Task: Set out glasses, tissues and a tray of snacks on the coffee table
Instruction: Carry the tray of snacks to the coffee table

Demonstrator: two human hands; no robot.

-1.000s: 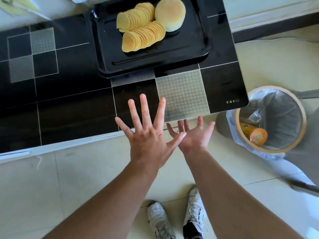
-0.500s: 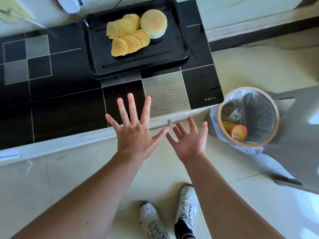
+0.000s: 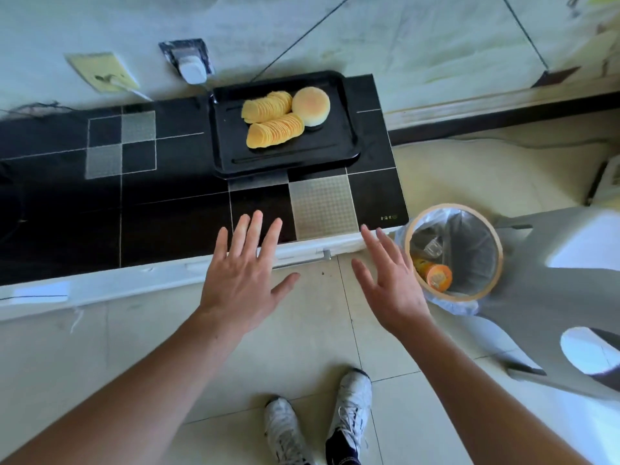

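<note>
Over the coffee table (image 3: 134,229) near edge, both hands' fingers (image 3: 255,236) spread, empty, well short of tray (image 3: 288,156).

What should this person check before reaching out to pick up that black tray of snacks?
1. Both hands free: ok. The left hand and the right hand are open and hold nothing.
2. Snacks sit on the tray: ok. Two rows of crisps and a round bun lie inside its rim.
3. Tray fully supported: ok. It rests flat on the coffee table.
4. Path to the tray clear: ok. Only bare tabletop lies between hands and tray.
5. Waste bin out of the way: ok. It stands on the floor beside the table's right corner.
6. Glasses and tissues set out: cannot tell, none in view.
</note>
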